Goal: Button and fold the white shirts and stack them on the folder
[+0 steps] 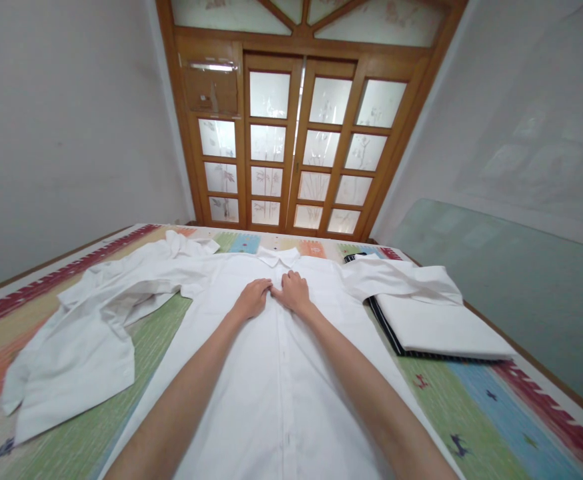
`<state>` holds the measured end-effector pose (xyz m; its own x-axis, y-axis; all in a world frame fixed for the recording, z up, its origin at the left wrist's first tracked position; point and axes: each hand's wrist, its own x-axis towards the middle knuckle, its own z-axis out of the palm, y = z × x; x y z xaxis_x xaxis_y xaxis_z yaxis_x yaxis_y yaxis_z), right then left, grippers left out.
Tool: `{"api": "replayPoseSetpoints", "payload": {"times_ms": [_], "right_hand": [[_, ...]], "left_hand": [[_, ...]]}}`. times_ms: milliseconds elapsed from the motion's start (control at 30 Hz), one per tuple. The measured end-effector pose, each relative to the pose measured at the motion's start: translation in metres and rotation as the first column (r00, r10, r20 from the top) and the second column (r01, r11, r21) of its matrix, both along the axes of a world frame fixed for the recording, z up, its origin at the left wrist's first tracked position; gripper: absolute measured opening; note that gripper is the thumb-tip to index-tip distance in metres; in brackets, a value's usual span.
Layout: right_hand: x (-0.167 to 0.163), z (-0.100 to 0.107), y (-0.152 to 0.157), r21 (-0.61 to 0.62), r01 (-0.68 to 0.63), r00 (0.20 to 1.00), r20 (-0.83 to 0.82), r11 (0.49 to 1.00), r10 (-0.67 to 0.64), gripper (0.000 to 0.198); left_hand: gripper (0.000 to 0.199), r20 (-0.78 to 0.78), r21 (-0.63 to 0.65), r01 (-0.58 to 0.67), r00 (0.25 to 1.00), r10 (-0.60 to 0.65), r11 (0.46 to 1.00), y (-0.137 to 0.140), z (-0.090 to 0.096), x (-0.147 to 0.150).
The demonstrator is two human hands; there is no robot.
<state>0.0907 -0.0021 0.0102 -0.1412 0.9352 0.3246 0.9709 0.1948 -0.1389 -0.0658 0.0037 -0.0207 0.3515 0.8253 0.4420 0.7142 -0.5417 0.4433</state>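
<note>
A white button-up shirt [244,400] lies front side up, its collar [279,257] at the far end and its button placket running down the middle. Just below the collar, my left hand [252,298] is closed, with fingertips pinching the placket edge. Close beside it, my right hand [294,292] has its thumb at the same spot and its fingers curled on the cloth. Whatever button sits between the fingertips is hidden. One sleeve [401,279] stretches out to the right.
Crumpled white cloth [86,340] spreads over the left side. On the right, a folded white garment [441,327] rests on dark striped fabric [386,327], partly under the sleeve. Beneath everything is a colourful patterned cover [471,407]. Wooden glass-paned doors [296,160] stand beyond.
</note>
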Motion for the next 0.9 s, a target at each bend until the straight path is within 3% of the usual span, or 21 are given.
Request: {"api": "replayPoseSetpoints", "payload": {"times_ms": [133, 267, 467, 633, 800, 900], "right_hand": [[-0.003, -0.005, 0.019, 0.032, 0.022, 0.996, -0.089, 0.999, -0.019, 0.02], [0.008, -0.014, 0.032, 0.059, 0.022, 0.97, -0.244, 0.998, -0.007, 0.014], [0.018, -0.022, 0.042, 0.036, -0.024, 0.888, -0.458, 0.999, 0.038, 0.018], [0.019, -0.024, 0.042, 0.067, -0.04, 0.882, -0.466, 0.997, 0.067, 0.018], [0.02, -0.023, 0.041, 0.042, -0.073, 0.878, -0.47, 0.996, 0.084, 0.02], [0.02, -0.023, 0.042, 0.023, -0.073, 0.874, -0.481, 0.997, 0.075, 0.021]], "left_hand": [[0.039, 0.146, -0.091, -0.077, 0.985, 0.09, 0.993, 0.005, 0.0, -0.005], [0.033, 0.174, -0.116, -0.078, 0.98, 0.098, 0.99, 0.005, 0.004, -0.005], [0.026, 0.089, -0.099, -0.183, 0.977, 0.192, 0.978, 0.013, 0.015, 0.008], [0.025, -0.08, -0.143, -0.307, 0.951, 0.298, 0.941, 0.02, 0.023, 0.032], [0.023, -0.111, -0.168, -0.373, 0.927, 0.359, 0.912, 0.023, 0.028, 0.047], [0.022, -0.137, -0.131, -0.361, 0.929, 0.344, 0.923, 0.025, 0.029, 0.049]]}}
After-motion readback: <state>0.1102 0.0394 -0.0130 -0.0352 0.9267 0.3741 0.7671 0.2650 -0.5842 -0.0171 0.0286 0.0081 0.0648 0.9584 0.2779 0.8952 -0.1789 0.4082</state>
